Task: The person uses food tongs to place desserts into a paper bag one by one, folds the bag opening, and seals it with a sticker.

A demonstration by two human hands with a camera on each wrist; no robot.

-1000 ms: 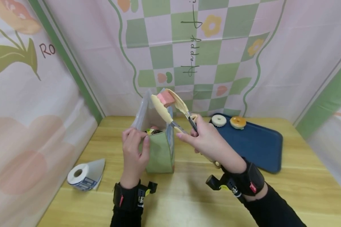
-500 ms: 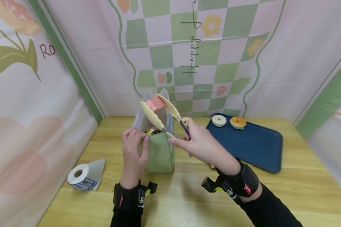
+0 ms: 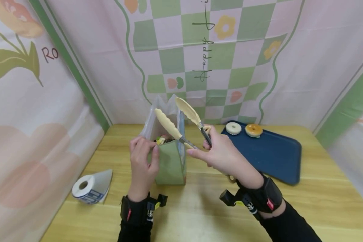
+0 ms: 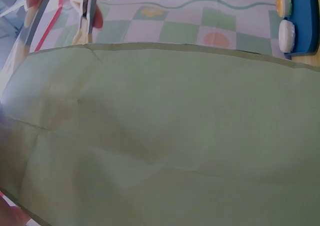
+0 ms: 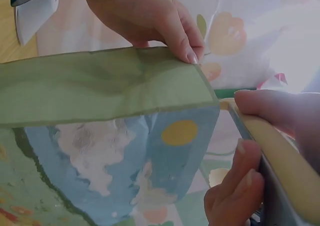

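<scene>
A green paper bag stands upright on the table, its top open and its pale lining raised at the back. My left hand pinches the bag's near rim at the left corner. Inside the mouth, some food pieces show, dark and yellow-green, partly hidden. My right hand grips a pair of tongs with cream tips. The tips are spread apart above the bag's mouth, with nothing between them. In the right wrist view, the bag's side carries a blue and white picture.
A dark blue tray lies on the right of the table, with a white donut and an orange-topped bagel at its far left. A roll of labels sits on the left. Patterned cloth hangs behind.
The tongs moved left over the bag with a pink block, then spread and shifted back right. The pink block is gone from between the tips. My left hand has stayed put.
</scene>
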